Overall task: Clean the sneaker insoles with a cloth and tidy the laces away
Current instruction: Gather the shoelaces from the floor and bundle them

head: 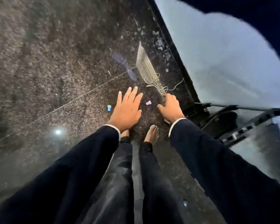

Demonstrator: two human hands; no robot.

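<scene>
Beyond the bare feet (pixel 150 134), a pale blurred strip (pixel 145 63) trailing white laces (pixel 153 83) runs lengthwise away across the speckled floor (pixel 55 70).
Right hand (pixel 170 105) grips its near end; left hand (pixel 127 109) hovers spread; what the strip is stays unclear.

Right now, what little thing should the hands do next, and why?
Probably gather in the loose white laces. They dangle in loops from the right hand, whose grip is closed on something dark, while the left hand hangs open and empty beside it, free to catch them. No sneaker or cloth is in view.
</scene>
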